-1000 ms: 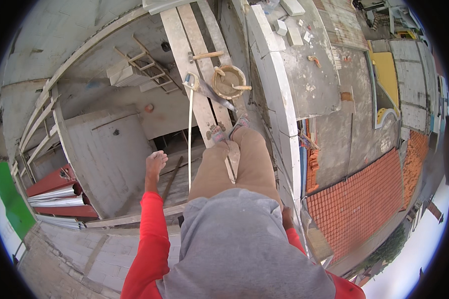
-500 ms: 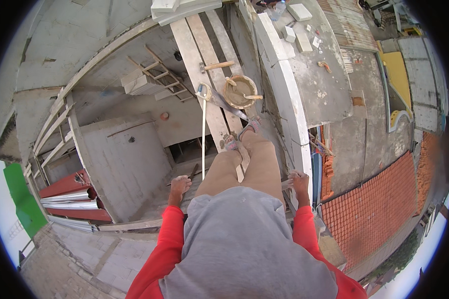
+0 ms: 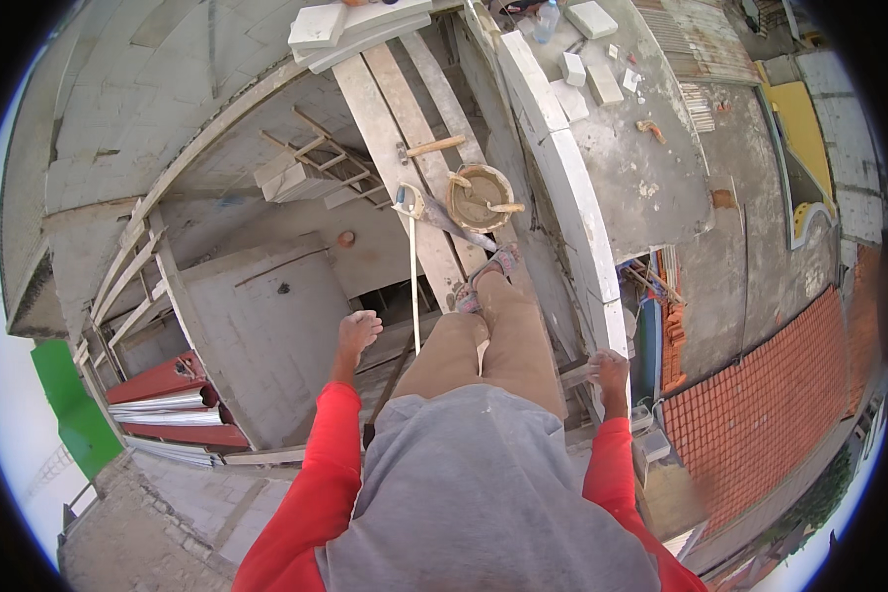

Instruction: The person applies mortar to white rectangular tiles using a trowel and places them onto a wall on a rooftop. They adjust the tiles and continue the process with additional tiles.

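a person in red sleeves and a grey top has sandaled feet (image 3: 469, 296) on pale planks (image 3: 375, 109) above an unfinished room. the left hand (image 3: 358, 333) hangs with a loose, released grip, its fingers slightly bent around nothing visible, near the lower end of a long pale stick (image 3: 413, 276). the right hand (image 3: 610, 373) is beside a white wall (image 3: 572, 192), fingers curled; whether its grip is clenched or touches the wall cannot be told. ahead of the feet, a handsaw (image 3: 439, 217) lies beside a round bucket (image 3: 480, 227), with a wooden-handled hammer (image 3: 436, 146) just beyond.
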`<state>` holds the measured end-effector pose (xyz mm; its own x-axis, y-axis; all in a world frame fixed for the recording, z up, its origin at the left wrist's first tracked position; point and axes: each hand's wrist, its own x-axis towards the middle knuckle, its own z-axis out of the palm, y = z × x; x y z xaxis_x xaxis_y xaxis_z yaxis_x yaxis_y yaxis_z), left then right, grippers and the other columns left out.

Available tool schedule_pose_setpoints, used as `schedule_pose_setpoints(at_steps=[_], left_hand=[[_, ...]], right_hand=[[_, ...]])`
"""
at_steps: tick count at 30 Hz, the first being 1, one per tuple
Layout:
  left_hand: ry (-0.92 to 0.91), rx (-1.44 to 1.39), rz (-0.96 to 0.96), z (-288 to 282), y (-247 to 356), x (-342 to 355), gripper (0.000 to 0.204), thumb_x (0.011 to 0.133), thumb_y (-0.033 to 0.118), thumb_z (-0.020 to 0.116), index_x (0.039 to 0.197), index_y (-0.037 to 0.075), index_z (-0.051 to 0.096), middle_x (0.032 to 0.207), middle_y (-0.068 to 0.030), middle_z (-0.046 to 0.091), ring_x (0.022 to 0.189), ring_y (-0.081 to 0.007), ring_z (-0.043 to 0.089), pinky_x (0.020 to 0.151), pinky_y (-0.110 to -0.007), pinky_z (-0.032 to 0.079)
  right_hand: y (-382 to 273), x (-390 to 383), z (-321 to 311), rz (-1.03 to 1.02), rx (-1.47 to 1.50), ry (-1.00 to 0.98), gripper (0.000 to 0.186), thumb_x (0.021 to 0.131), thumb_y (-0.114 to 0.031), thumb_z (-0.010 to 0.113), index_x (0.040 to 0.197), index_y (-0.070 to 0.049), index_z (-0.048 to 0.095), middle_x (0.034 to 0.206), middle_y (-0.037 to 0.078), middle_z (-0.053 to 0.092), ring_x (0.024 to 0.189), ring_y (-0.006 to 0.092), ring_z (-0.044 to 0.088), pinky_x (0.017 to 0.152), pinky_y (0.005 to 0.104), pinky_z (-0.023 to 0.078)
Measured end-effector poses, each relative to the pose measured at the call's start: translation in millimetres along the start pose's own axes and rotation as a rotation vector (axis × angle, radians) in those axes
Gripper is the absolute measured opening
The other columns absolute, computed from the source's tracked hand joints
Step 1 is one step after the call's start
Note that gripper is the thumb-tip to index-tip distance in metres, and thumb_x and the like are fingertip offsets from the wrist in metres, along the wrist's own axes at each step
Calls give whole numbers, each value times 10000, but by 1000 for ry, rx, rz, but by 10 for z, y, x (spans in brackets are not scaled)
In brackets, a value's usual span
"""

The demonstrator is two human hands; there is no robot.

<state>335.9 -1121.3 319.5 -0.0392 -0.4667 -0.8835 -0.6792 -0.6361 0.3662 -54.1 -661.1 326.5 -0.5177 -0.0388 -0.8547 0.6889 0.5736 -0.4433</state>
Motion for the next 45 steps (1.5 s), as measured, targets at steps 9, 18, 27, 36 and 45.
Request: schedule_pose_setpoints(at_steps=[9,18,27,36,45], left_hand=[[-23,87,326,200,2145,399,362,1074,238,590,1329,-5,673,1163,-89,759,982,-158,736,835,-288,574],[-50,193,389,443,2839,166,407,1087,256,590,1391,-9,639,1198,-103,750,1049,-177,729,909,-318,568],[-1,277,57,-314,958,381,410,1093,341,578,1365,44,654,1188,-109,755,1046,-217,740,872,-376,583],[-254,1197,180,-920,-602,65,353,1071,372,592,1256,92,702,1104,-91,775,966,-253,754,814,-402,589],[7,251,-170,-679,1393,1602,339,1070,328,583,1301,96,674,1165,-123,765,1031,-243,752,861,-404,582]], right_hand=[[-289,295,-348,2,123,106,358,936,-80,597,1251,58,696,872,128,737,604,180,676,511,304,551],[-380,352,-1428,-61,-22,280,245,961,-159,621,1094,12,735,805,123,714,566,181,658,460,310,503],[432,507,-2324,-55,-288,223,223,881,-68,534,725,-51,692,717,82,680,575,188,666,447,341,484],[-172,1467,-1429,-136,-238,221,155,897,-52,596,893,-22,748,732,74,663,503,184,633,404,346,495],[-991,1424,401,-139,-136,99,243,949,-111,622,1102,28,750,795,89,715,562,169,663,477,305,538]])
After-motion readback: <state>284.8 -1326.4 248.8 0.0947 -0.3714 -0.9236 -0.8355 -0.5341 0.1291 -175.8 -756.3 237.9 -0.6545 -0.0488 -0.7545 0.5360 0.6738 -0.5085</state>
